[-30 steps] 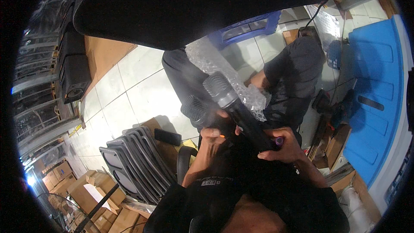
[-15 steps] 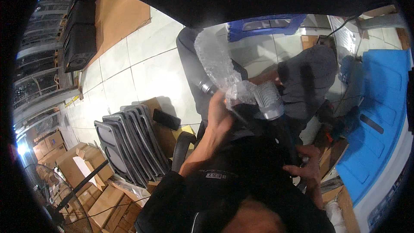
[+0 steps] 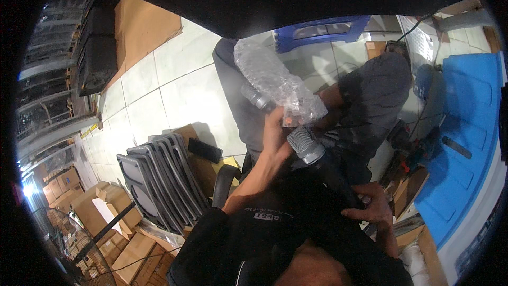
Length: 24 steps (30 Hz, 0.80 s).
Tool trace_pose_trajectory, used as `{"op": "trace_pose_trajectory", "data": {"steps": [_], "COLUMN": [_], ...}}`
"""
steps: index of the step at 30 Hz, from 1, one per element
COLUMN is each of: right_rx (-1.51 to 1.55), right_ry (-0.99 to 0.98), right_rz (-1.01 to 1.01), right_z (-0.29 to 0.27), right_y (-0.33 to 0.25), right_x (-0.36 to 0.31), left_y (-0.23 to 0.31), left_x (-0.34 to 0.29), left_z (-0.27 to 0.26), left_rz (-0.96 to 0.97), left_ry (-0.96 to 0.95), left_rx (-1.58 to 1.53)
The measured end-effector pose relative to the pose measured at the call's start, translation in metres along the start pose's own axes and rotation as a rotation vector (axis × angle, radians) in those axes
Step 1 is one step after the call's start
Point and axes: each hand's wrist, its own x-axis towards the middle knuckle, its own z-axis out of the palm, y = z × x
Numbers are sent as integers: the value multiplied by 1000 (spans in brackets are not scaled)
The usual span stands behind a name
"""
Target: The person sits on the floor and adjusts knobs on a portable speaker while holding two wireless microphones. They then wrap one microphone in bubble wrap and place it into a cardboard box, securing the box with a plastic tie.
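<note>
A black handheld microphone with a rounded silver mesh head [image 3: 307, 148] is slanting across the person's lap, its head pointing up and left. The right hand [image 3: 374, 204] is gripping its lower end, fingers curling closed round the black handle. A second silver-headed handheld microphone [image 3: 255, 97] is poking out beyond the left hand [image 3: 273, 140], whose fingers are bending closely around its dark body. A long clear bubble-wrap sleeve [image 3: 270, 71] is lying over the legs, its near end resting by the left fingers; whether they are pinching it too, I cannot tell.

Farther out, an open brown cardboard box [image 3: 429, 249] at lower right is holding a white bundle [image 3: 414, 267]. At lower left, brown cardboard boxes [image 3: 87, 204] are crowding together, a white sheet [image 3: 107, 213] lying on one; their insides are staying hidden.

A stack of grey-framed flat panels [image 3: 164, 180] is standing left of the lap, a black flat rectangular object [image 3: 205, 150] lying just beside it. Beyond, bare white floor tiles [image 3: 185, 95] are stretching leftward, while a blue moulded plastic panel [image 3: 468, 127] is bounding the right side.
</note>
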Motion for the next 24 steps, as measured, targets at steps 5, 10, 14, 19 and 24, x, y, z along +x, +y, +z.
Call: {"op": "trace_pose_trajectory", "data": {"steps": [5,10,14,19,24], "right_rx": [37,24,96,143,46], "right_ry": [-38,-39,-19,119,329], "right_rz": [-72,-151,-41,-29,-124], "right_z": [1,3,1,2,11], "right_y": [2,5,9,25,41], "right_x": [3,9,9,9,10], "left_y": [-7,-10,-5,-2,-4], "left_x": [10,21,17,10,14], "left_z": [-10,-21,-17,-4,-5], "left_rz": [20,5,-55,-12,38], "left_ry": [-9,-111,-89,-139,-7], "left_rx": [31,-95,-114,-57,-31]}}
